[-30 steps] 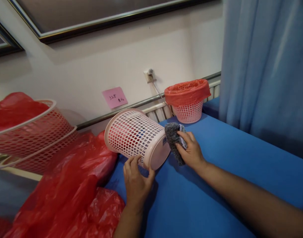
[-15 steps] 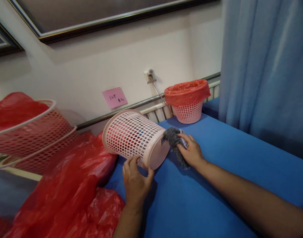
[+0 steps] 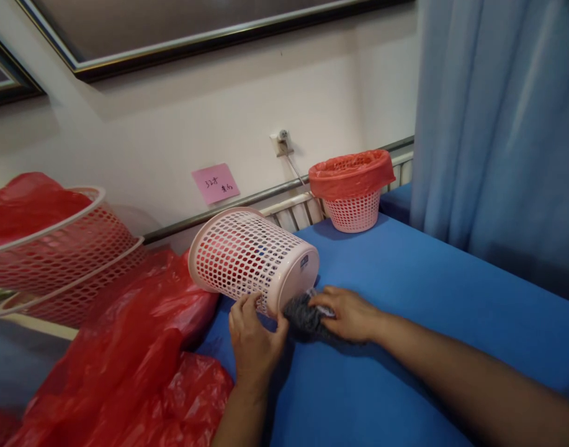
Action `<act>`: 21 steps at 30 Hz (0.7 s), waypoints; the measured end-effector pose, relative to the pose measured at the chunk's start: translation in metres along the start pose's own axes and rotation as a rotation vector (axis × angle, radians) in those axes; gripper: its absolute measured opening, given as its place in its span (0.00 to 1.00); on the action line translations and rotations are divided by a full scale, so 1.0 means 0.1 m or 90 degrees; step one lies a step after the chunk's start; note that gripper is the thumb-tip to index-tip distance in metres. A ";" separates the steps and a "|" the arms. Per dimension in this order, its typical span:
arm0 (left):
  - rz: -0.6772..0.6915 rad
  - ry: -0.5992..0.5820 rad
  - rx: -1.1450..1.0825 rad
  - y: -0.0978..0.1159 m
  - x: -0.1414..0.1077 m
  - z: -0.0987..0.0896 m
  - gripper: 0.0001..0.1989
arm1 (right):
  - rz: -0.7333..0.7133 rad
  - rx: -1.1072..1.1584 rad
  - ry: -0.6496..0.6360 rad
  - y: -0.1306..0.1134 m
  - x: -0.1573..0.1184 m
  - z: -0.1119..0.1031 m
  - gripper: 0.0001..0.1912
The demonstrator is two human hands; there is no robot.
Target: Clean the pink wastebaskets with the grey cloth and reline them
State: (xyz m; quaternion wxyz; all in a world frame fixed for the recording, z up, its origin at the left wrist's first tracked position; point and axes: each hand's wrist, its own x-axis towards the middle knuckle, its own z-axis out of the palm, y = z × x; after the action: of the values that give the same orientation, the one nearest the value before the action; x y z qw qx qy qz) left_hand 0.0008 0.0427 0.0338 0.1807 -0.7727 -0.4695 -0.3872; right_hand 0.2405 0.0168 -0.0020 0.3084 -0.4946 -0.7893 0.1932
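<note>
A pale pink perforated wastebasket [image 3: 247,254] lies on its side on the blue bed surface [image 3: 405,273], its base turned toward the right. My left hand [image 3: 256,338] grips the lower edge near the base, thumb on the base and fingers on the perforated side. Bunched in my right hand [image 3: 349,312] is a fluffy dark grey cloth [image 3: 305,315] with a lighter patch. It presses against the bottom rim of the basket's base, close to my left thumb. A small dark label [image 3: 304,261] shows on the base.
Red plastic bags [image 3: 139,347] are heaped at the left. Behind them are stacked pink baskets [image 3: 70,261] with red plastic in the upper one. A red-lined basket [image 3: 353,211] stands upright near the bed rail. A blue curtain [image 3: 498,124] hangs at the right.
My right hand has moved the cloth down and left across the basket's base, uncovering the label. The basket has shifted very slightly; my left hand keeps its grip.
</note>
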 end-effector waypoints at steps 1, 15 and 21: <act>0.000 -0.002 -0.001 0.01 0.00 0.00 0.25 | 0.056 -0.007 0.056 0.06 0.02 -0.06 0.23; 0.000 -0.001 0.019 -0.01 -0.01 0.02 0.26 | -0.008 -0.197 -0.021 -0.18 0.16 0.16 0.10; -0.017 -0.004 0.000 0.00 -0.01 0.01 0.26 | 0.073 -0.062 0.171 -0.03 0.08 0.03 0.25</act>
State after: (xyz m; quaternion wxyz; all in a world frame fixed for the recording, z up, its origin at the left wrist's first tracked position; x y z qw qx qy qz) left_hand 0.0010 0.0433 0.0324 0.1739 -0.7676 -0.4805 -0.3869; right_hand 0.2344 0.0223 -0.0001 0.3754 -0.5746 -0.7198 0.1044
